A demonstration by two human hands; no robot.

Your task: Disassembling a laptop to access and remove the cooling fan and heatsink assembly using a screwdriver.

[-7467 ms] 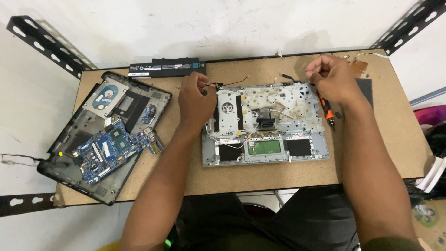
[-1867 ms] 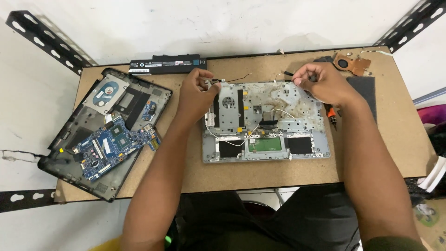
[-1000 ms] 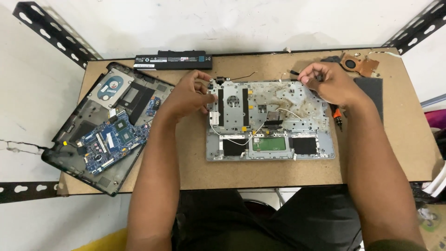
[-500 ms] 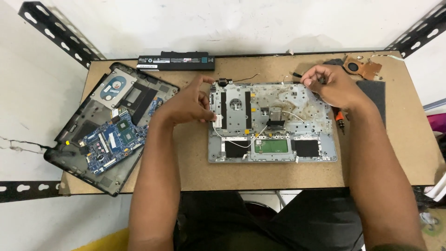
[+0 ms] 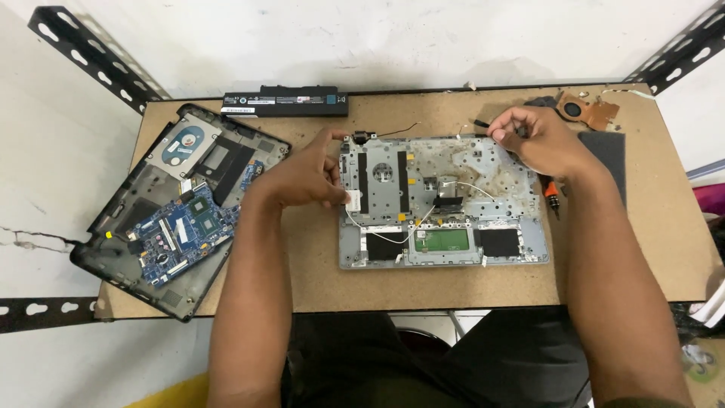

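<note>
Brown particleboard is forming the top of the workbench (image 5: 619, 249), which is standing against a white wall with black perforated brackets at its far corners. Lying in the middle of it is a silver laptop palmrest frame (image 5: 445, 200), underside up, with thin white wires (image 5: 411, 227) looping across its green touchpad board. The left hand (image 5: 306, 174) is resting against the frame's left edge, fingers curled and thumb stretching toward the far-left hinge corner; whether it is gripping anything I cannot tell. The right hand (image 5: 540, 140) is hovering over the frame's far-right corner, fingertips pinched together (whatever is between them is too small to make out). An orange-handled screwdriver (image 5: 553, 196) is lying just beside the frame's right edge, partly under the right wrist. Far left, a black laptop base (image 5: 177, 204) is sitting tilted, showing its blue motherboard and hard drive. A long black battery (image 5: 285, 100) is lying along the far edge, and a copper cooling fan (image 5: 585, 109) is sitting at the far right, next to a dark pad (image 5: 604, 155).
</note>
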